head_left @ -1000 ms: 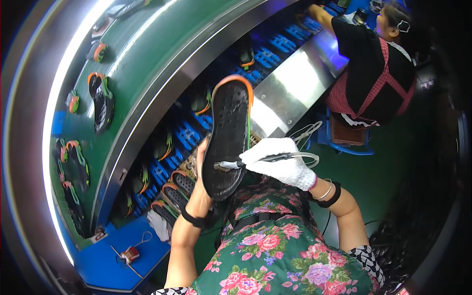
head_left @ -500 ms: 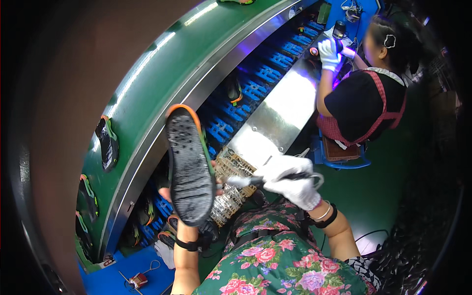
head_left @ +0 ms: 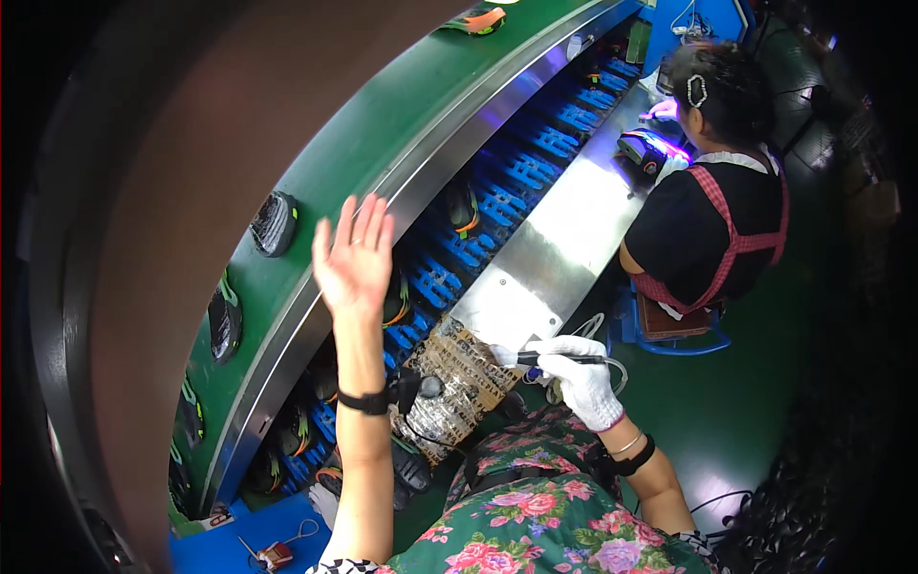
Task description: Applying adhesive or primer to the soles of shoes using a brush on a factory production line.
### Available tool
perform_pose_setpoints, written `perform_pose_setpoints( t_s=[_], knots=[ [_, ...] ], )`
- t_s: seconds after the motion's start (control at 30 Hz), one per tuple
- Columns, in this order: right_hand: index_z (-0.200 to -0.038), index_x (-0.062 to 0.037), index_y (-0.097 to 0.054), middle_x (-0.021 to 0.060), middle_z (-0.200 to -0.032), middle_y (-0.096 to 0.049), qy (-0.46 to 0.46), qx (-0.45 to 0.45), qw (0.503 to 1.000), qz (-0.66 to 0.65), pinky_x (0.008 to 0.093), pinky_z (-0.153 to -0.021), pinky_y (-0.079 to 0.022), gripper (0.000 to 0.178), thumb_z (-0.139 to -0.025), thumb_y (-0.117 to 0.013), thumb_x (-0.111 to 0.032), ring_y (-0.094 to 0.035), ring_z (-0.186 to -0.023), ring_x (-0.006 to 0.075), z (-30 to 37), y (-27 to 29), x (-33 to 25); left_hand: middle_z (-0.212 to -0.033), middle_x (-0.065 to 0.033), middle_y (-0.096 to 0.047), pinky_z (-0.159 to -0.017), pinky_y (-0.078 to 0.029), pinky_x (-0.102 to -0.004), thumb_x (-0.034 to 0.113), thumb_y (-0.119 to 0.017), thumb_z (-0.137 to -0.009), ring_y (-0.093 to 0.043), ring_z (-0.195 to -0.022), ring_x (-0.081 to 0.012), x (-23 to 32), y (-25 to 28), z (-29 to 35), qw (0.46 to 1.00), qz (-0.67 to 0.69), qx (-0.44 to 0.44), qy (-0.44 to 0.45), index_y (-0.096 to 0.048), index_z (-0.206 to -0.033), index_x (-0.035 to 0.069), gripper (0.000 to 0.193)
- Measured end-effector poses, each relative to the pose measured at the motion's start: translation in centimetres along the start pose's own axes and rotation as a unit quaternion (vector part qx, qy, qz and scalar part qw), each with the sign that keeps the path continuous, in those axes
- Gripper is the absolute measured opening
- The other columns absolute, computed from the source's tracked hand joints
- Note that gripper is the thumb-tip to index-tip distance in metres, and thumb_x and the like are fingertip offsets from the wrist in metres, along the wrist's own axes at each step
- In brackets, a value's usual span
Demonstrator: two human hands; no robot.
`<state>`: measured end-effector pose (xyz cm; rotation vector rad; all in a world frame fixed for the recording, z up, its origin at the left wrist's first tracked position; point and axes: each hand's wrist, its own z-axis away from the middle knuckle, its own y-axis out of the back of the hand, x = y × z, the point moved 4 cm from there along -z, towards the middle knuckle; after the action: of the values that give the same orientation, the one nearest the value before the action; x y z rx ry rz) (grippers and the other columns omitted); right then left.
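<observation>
My left hand (head_left: 354, 253) is raised with its fingers spread and holds nothing. It hovers over the edge of the green conveyor belt (head_left: 411, 115). A dark shoe sole (head_left: 274, 223) lies on the belt just left of it. My right hand (head_left: 579, 378), in a white glove, grips a black pen-shaped tool (head_left: 559, 359) with a cable. The tool's tip sits over a stained work board (head_left: 459, 368) at the end of a steel table (head_left: 564, 239).
More dark soles (head_left: 225, 323) ride the belt, and an orange one (head_left: 478, 19) is at its far end. Blue racks (head_left: 507, 177) under the belt hold shoes. A co-worker (head_left: 712, 215) in a red apron sits at the right by a purple-lit device (head_left: 645, 148).
My left hand has let go of the orange-rimmed sole it held up and now stands open and empty near the belt. My right hand has lowered the tool toward the board.
</observation>
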<state>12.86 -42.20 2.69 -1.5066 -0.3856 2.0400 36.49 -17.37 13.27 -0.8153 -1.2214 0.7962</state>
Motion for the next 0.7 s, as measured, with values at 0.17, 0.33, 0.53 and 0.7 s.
perform_pose_setpoints(
  t_s=[0.17,0.33,0.53,0.7],
  knots=[
    [-0.095,0.0016,-0.074,0.0093,-0.086,-0.074,0.006,0.049,0.99,-0.133,0.0254,-0.062,-0.053,0.015,-0.084,-0.069,0.011,-0.067,-0.068,0.0155,0.8,2.4,-2.6,-0.135,-0.0169,-0.061,-0.109,-0.042,-0.0362,0.019,-0.062,-0.098,-0.058,-0.126,-0.0231,-7.8,-6.7,-8.4,0.923,-0.36,-0.09,-0.101,-0.047,-0.148,-0.001,0.056],
    [-0.098,0.0025,-0.074,0.0161,-0.101,-0.075,0.049,0.037,0.986,-0.157,0.0272,-0.074,-0.055,0.018,-0.085,-0.065,0.011,-0.068,-0.083,0.0169,0.5,4.8,-5.6,-0.139,-0.0225,-0.058,-0.106,-0.046,-0.0391,0.031,-0.062,-0.099,-0.059,-0.125,-0.0285,-14.4,-14.0,-19.6,0.767,-0.597,-0.13,-0.195,-0.035,-0.156,0.003,0.069],
    [-0.095,0.0022,-0.072,0.0193,-0.106,-0.074,0.055,0.075,0.983,-0.157,0.0292,-0.076,-0.057,0.019,-0.083,-0.061,0.013,-0.071,-0.089,0.0217,0.0,8.6,-7.4,-0.135,-0.031,-0.06,-0.109,-0.044,-0.0472,0.048,-0.06,-0.096,-0.057,-0.127,-0.0453,-19.0,-18.8,-31.5,0.579,-0.77,-0.069,-0.258,-0.03,-0.157,0.008,0.079],
    [-0.096,0.0004,-0.073,0.0218,-0.107,-0.074,0.039,0.102,0.981,-0.163,0.0309,-0.077,-0.058,0.022,-0.083,-0.061,0.013,-0.072,-0.09,0.0246,-0.7,11.0,-8.3,-0.122,-0.0173,-0.071,-0.097,-0.051,-0.0448,0.059,-0.072,-0.085,-0.067,-0.117,-0.0314,-18.5,-19.9,-35.7,0.504,-0.821,-0.011,-0.268,-0.069,-0.12,0.012,0.059]
  ],
)
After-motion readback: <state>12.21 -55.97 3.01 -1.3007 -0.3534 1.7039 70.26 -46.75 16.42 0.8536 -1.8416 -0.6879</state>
